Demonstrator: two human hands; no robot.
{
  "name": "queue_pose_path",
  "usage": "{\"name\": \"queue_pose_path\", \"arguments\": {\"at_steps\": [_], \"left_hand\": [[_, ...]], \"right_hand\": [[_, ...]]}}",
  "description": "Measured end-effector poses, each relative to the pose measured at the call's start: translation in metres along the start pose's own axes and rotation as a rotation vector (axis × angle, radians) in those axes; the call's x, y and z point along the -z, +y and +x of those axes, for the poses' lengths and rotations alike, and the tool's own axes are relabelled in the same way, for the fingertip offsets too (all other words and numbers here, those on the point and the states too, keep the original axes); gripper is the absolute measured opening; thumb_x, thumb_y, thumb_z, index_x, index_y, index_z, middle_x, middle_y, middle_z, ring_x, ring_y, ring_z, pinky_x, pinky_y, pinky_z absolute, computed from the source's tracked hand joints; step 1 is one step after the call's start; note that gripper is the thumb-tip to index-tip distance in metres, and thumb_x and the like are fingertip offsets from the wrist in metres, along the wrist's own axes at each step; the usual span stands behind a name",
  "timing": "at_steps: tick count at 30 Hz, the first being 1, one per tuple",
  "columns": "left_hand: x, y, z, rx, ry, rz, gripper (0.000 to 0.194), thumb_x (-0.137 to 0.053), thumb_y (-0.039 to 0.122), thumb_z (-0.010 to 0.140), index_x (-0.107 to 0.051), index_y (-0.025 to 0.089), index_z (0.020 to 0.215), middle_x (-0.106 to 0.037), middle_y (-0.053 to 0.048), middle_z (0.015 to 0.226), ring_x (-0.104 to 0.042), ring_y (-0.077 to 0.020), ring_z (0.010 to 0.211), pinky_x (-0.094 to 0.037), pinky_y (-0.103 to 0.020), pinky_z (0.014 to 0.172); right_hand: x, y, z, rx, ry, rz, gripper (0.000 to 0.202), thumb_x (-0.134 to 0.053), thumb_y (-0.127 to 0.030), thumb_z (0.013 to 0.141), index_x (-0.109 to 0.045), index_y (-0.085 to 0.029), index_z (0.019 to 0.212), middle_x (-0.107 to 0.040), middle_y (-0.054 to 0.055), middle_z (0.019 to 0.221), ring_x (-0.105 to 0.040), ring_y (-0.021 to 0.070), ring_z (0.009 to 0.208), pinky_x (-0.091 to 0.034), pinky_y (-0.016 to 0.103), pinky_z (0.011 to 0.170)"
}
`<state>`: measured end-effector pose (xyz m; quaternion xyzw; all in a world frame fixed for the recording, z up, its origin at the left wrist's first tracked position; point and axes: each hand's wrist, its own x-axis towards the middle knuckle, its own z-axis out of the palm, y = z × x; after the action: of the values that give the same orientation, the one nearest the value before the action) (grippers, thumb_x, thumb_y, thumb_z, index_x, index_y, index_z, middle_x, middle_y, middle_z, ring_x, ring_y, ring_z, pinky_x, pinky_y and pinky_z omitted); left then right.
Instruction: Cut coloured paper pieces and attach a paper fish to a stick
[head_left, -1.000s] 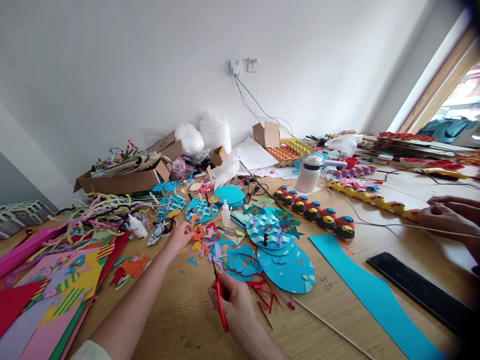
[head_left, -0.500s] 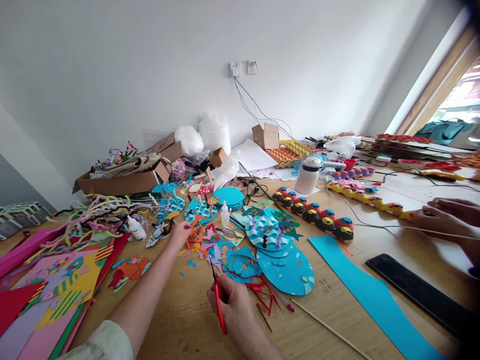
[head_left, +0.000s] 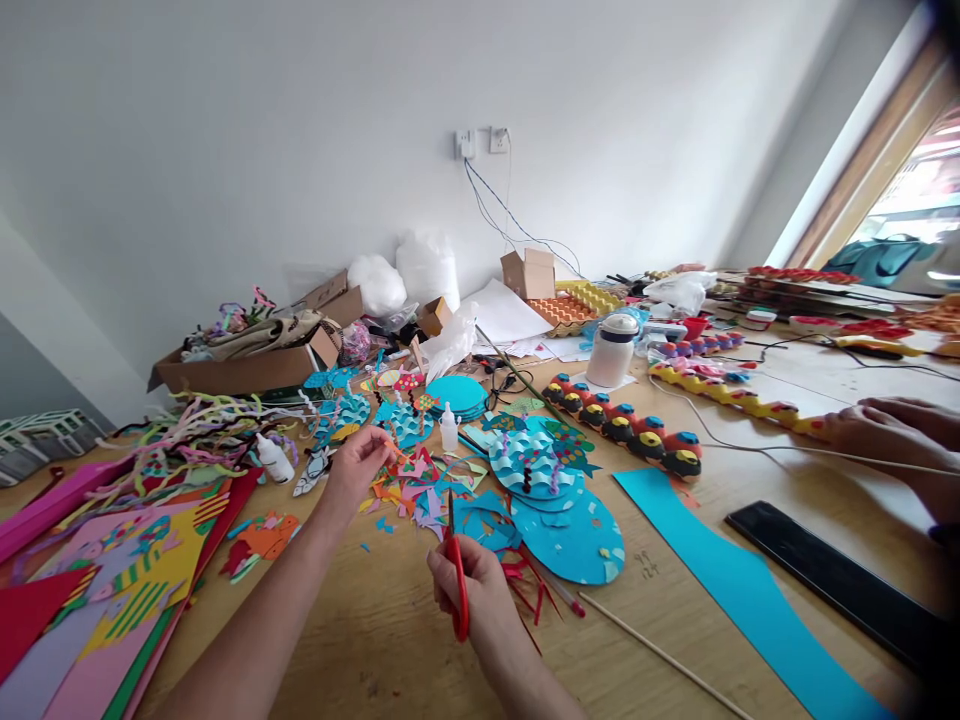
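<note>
My right hand is wrapped round the red handles of a pair of scissors, whose dark blades point up and away from me. My left hand is pinched, with a small bit of orange paper showing at its fingertips. Under and beside that hand lies a loose heap of coloured paper scraps in orange, pink, lilac and blue. Blue paper discs are to the right of the scissors, one pile topped with wavy strips and paper fish. Red paper strips lie near my right wrist.
Glue bottles stand among the crafts. Coloured sheets and pipe cleaners cover the left side. To the right are painted egg-carton rows, a blue paper strip, a black phone and another person's hands.
My left hand has drawn slightly back toward me, lifting a bit of orange paper off the heap. My right hand has raised the scissors, their blades now pointing more upright.
</note>
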<state>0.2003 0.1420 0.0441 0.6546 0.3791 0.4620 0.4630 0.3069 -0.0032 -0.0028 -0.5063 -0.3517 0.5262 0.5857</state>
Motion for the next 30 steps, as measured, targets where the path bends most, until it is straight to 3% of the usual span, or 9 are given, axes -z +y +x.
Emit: {"name": "queue_pose_path", "arguments": {"at_steps": [5,9,14,18,21,24,30], "left_hand": [[0.002,0.016,-0.036,0.105,-0.135,-0.151,0.015,-0.055,0.033,0.068,-0.061,0.019,0.070,-0.062,-0.003,0.070,-0.057,-0.0175,0.070,-0.043,-0.027,0.065],[0.009,0.018,-0.053,0.174,-0.101,-0.155,0.013,-0.062,0.032,0.064,-0.061,0.019,0.068,-0.062,-0.002,0.071,-0.056,-0.0167,0.072,-0.043,-0.026,0.068],[0.021,0.017,-0.063,0.170,-0.058,-0.013,0.016,-0.066,0.024,0.056,-0.065,0.021,0.072,-0.062,-0.001,0.070,-0.055,-0.0163,0.069,-0.041,-0.023,0.063],[0.032,0.021,-0.071,0.202,-0.159,0.089,0.031,-0.063,0.023,0.061,-0.067,0.024,0.091,-0.055,0.002,0.057,-0.048,-0.0130,0.054,-0.036,-0.020,0.050],[0.036,0.028,-0.075,0.206,-0.250,0.097,0.036,-0.062,0.019,0.061,-0.067,0.025,0.096,-0.063,-0.003,0.078,-0.054,-0.0163,0.067,-0.040,-0.022,0.056],[0.036,0.034,-0.078,0.201,-0.302,0.090,0.039,-0.063,0.014,0.057,-0.068,0.026,0.094,-0.062,-0.006,0.103,-0.056,-0.0196,0.076,-0.044,-0.025,0.063],[0.034,0.039,-0.080,0.175,-0.392,0.083,0.039,-0.063,0.011,0.054,-0.069,0.027,0.089,-0.065,-0.006,0.089,-0.055,-0.0180,0.066,-0.042,-0.024,0.054]], "right_hand": [[-0.001,-0.010,-0.006,-0.016,-0.020,-0.016,0.034,-0.054,-0.048,0.066,-0.045,-0.016,0.058,-0.042,-0.006,0.043,-0.037,0.0067,0.041,-0.028,0.019,0.042],[-0.001,-0.008,-0.008,0.024,-0.102,-0.113,0.035,-0.047,-0.050,0.070,-0.047,-0.016,0.063,-0.042,-0.005,0.046,-0.039,0.0081,0.044,-0.031,0.020,0.044],[-0.001,-0.006,-0.010,0.052,-0.198,-0.362,0.026,-0.044,-0.036,0.074,-0.040,-0.018,0.055,-0.037,-0.005,0.048,-0.037,0.0083,0.046,-0.026,0.020,0.043],[-0.002,-0.009,-0.015,0.079,-0.238,-0.549,0.027,-0.045,-0.031,0.073,-0.037,-0.018,0.050,-0.031,-0.006,0.047,-0.028,0.0076,0.046,-0.018,0.021,0.042],[-0.003,-0.010,-0.017,0.079,-0.252,-0.605,0.028,-0.047,-0.031,0.073,-0.036,-0.018,0.051,-0.029,-0.006,0.048,-0.026,0.0073,0.046,-0.016,0.020,0.041],[-0.001,-0.007,-0.016,0.100,-0.272,-0.643,0.028,-0.047,-0.032,0.073,-0.037,-0.018,0.051,-0.031,-0.006,0.048,-0.026,0.0071,0.046,-0.016,0.020,0.041],[0.000,-0.002,-0.015,0.129,-0.301,-0.655,0.029,-0.048,-0.032,0.073,-0.038,-0.017,0.051,-0.031,-0.006,0.047,-0.026,0.0070,0.046,-0.015,0.020,0.040]]}}
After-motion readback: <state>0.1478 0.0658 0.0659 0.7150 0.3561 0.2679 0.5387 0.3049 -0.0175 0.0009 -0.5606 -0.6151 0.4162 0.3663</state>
